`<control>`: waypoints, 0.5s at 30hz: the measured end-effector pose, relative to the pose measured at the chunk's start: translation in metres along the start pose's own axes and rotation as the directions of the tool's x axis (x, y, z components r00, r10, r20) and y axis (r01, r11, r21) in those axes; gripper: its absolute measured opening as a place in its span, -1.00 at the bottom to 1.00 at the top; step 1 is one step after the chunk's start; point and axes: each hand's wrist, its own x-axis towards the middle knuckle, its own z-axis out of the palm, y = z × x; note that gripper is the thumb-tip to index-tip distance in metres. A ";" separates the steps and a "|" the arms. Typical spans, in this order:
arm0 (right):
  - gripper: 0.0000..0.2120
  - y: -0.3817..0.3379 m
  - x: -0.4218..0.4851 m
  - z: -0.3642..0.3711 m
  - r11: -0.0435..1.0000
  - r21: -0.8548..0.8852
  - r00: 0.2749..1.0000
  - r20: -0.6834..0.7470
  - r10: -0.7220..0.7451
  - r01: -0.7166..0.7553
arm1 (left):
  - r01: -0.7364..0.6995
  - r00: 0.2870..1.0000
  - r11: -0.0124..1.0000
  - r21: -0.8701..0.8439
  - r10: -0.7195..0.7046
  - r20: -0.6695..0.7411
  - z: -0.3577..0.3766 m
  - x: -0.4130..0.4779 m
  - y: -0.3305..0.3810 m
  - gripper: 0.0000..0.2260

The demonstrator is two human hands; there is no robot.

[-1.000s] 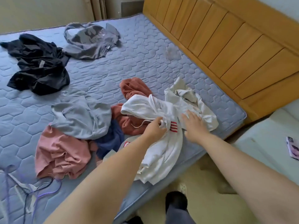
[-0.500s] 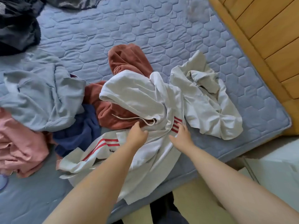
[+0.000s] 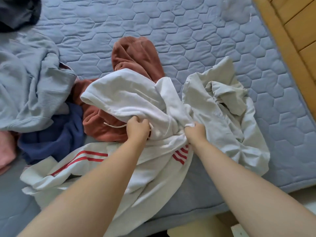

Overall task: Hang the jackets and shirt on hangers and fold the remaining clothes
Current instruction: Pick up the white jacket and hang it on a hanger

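Centrally, a white hoodie (image 3: 123,100) with red stripes lies crumpled on the quilted blue mattress (image 3: 196,31), its lower part spilling over the bed's near edge toward six o'clock. The person's left grip (image 3: 137,128) is closed on the hoodie. Its fingers curl into a fold of the white cloth just beside the drawstring (image 3: 116,126), which trails off toward nine o'clock. The right grip (image 3: 195,132) is closed too, bunching a small knot of white fabric at its knuckles. That fold sits just where the hoodie meets a pale grey jacket (image 3: 230,120), and it looks to belong to the hoodie. The two grips are near each other, with a ridge of hoodie cloth between them. Red stripes show on a sleeve at seven o'clock from the left grip and again under the right wrist.

The pale grey jacket sprawls at three o'clock from the hoodie, touching it. A rust-red garment (image 3: 136,55) pokes out from under the hoodie at twelve o'clock and again at nine o'clock. A navy garment (image 3: 54,135) lies further toward nine o'clock, partly beneath a light blue-grey sweatshirt (image 3: 29,82) at the left edge. A pink garment (image 3: 6,151) peeks in at eight o'clock of the view, and a black garment (image 3: 15,11) fills the corner at eleven o'clock. A wooden bed frame (image 3: 290,28) borders the mattress at two o'clock.
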 end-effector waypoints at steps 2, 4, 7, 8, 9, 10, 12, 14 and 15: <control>-0.70 -0.009 -0.007 -0.035 0.997 0.016 0.979 -0.191 -0.068 0.073 | -0.182 0.981 0.974 0.134 0.189 -0.044 -0.008 -0.009 0.037 -0.82; -0.65 -0.027 -0.017 -0.077 0.986 0.085 0.912 -0.399 -0.098 0.143 | -0.324 0.940 0.945 0.051 0.328 -0.098 -0.008 -0.018 0.081 -0.85; -0.70 -0.032 -0.012 -0.130 0.969 0.140 0.766 -0.639 -0.069 0.204 | -0.433 0.901 0.883 -0.181 0.418 -0.116 0.000 -0.029 0.125 -0.86; -0.80 -0.029 -0.006 -0.143 0.979 0.119 0.776 -0.628 -0.057 0.168 | -0.414 0.909 0.887 -0.202 0.414 -0.046 0.003 -0.030 0.127 -0.76; -0.92 -0.022 -0.003 -0.152 0.993 0.069 0.821 -0.570 -0.036 0.092 | -0.364 0.924 0.910 -0.201 0.379 0.044 0.007 -0.029 0.123 -0.58; -0.71 -0.010 0.002 -0.156 1.000 0.009 0.883 -0.470 0.002 0.003 | -0.290 0.941 0.944 -0.157 0.311 0.132 0.009 -0.027 0.112 -0.40; -0.30 0.015 0.000 -0.153 0.982 -0.147 0.956 -0.285 0.070 -0.115 | -0.207 0.964 0.977 0.051 0.194 0.183 0.010 -0.023 0.081 -0.26; -0.23 0.032 -0.011 -0.138 0.950 -0.306 0.972 -0.234 -0.017 -0.057 | -0.212 0.971 0.911 0.355 0.154 0.184 0.008 -0.018 0.051 -0.30; -0.26 0.038 -0.017 -0.127 0.927 -0.375 0.976 -0.197 -0.093 0.012 | -0.244 0.962 0.841 0.484 0.148 0.227 0.007 -0.016 0.038 -0.34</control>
